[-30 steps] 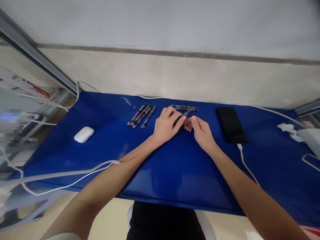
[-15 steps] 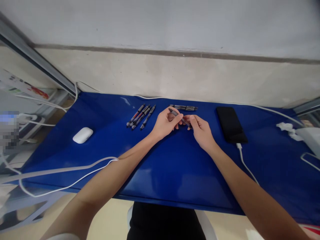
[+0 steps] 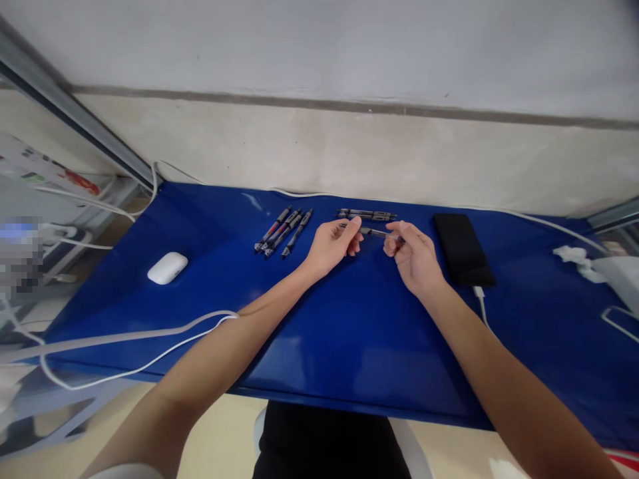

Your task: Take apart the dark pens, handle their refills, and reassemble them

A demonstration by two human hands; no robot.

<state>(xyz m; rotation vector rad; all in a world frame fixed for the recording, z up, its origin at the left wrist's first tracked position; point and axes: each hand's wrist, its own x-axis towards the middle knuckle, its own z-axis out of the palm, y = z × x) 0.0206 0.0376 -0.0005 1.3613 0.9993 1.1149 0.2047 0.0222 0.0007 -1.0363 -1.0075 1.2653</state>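
Between my two hands, a slim dark pen [image 3: 372,231] lies nearly level above the blue table [image 3: 339,332]. My left hand [image 3: 332,246] pinches its left end between thumb and fingers. At the right end, the thumb and fingertips of my right hand [image 3: 413,256] close on the pen. Just behind my hands, a few grey and black pens [image 3: 377,215] lie sideways near the wall. Left of my left hand, several more pens lie slanted side by side, among them one with a red part [image 3: 273,229] and a separate one [image 3: 298,234] on the right.
A white earbud case [image 3: 168,268] sits at the left. To the right, a black phone [image 3: 462,249] is plugged into a white cable [image 3: 482,303]. Another white cable [image 3: 150,362] crosses by my left forearm. Crumpled white tissue [image 3: 579,261] lies at the far right, and the wall [image 3: 319,153] stands behind.
My right hand has moved right, away from my left hand. The held pen has turned from slanted to nearly level, and more of it shows between my hands.
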